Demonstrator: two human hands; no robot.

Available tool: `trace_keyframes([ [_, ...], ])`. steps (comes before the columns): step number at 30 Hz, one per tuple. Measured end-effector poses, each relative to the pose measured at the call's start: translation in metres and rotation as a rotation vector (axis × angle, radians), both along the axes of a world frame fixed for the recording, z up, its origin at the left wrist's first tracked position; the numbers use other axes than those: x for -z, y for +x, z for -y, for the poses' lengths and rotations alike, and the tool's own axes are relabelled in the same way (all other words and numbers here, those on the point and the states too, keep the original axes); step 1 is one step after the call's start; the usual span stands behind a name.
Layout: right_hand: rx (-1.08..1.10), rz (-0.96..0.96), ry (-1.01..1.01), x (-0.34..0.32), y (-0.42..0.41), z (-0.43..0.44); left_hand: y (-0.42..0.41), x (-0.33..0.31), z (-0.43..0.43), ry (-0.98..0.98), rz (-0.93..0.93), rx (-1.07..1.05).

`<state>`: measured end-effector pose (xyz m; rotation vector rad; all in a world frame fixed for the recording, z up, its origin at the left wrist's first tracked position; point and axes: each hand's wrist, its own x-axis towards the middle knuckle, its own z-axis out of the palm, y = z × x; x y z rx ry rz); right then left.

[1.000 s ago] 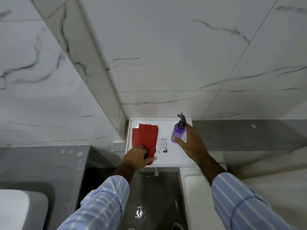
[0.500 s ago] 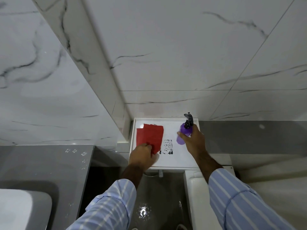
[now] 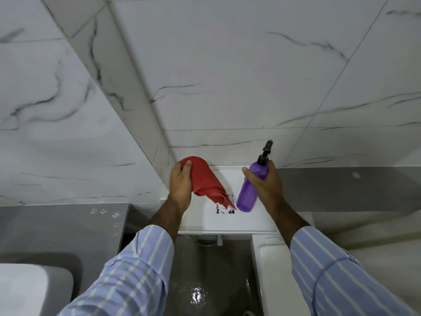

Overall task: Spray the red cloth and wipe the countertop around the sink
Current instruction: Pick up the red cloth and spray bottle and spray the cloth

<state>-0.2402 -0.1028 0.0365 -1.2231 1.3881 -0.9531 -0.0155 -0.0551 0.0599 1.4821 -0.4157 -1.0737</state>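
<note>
My left hand [image 3: 181,185] grips the red cloth [image 3: 206,183], which hangs bunched in the air above the white shelf [image 3: 227,221]. Its lower corner dangles over a black printed mark [image 3: 224,209] on the shelf. My right hand [image 3: 264,188] holds the purple spray bottle [image 3: 250,190] lifted off the shelf and tilted, its black nozzle [image 3: 266,149] pointing up toward the wall. Cloth and bottle are a short gap apart. The grey countertop [image 3: 57,229] lies at the left, with a white sink edge [image 3: 22,288] at the bottom left corner.
Marble-patterned wall tiles [image 3: 227,76] rise straight ahead and at the left. A white toilet tank or fixture [image 3: 273,270] stands below the shelf at the right. The wet grey floor [image 3: 200,281] shows between my arms.
Both hands have lifted: the left picked the red cloth up off the shelf, and the right raised the purple bottle and tilted it. The view also moved closer.
</note>
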Motion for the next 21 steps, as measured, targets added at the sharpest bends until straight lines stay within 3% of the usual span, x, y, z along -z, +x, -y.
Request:
trace_keyframes([
  [4, -0.033, 0.011, 0.036, -0.007, -0.001, -0.002, 0.005, -0.015, 0.004, 0.056, -0.344, -0.028],
  [7, -0.041, -0.004, 0.043, -0.016, -0.001, -0.001, 0.006, -0.026, 0.004, 0.108, -0.384, 0.153],
  [9, -0.061, 0.007, 0.075, -0.022, -0.002, -0.001, 0.004, -0.034, 0.005, 0.18, -0.208, 0.337],
  [13, -0.131, 0.008, 0.094, -0.029, -0.003, -0.004, -0.002, -0.048, 0.009, 0.34, 0.487, 0.708],
  [15, -0.159, 0.033, 0.094, -0.031, -0.002, -0.006, -0.001, -0.052, 0.009, 0.304, 0.594, 0.717],
  [17, -0.176, 0.04, 0.093, -0.034, -0.001, -0.007, 0.003, -0.053, 0.007, 0.179, 0.454, 0.616],
  [21, -0.2, 0.045, 0.07, -0.043, -0.003, -0.008, 0.005, -0.05, -0.003, -0.079, -0.075, 0.325],
])
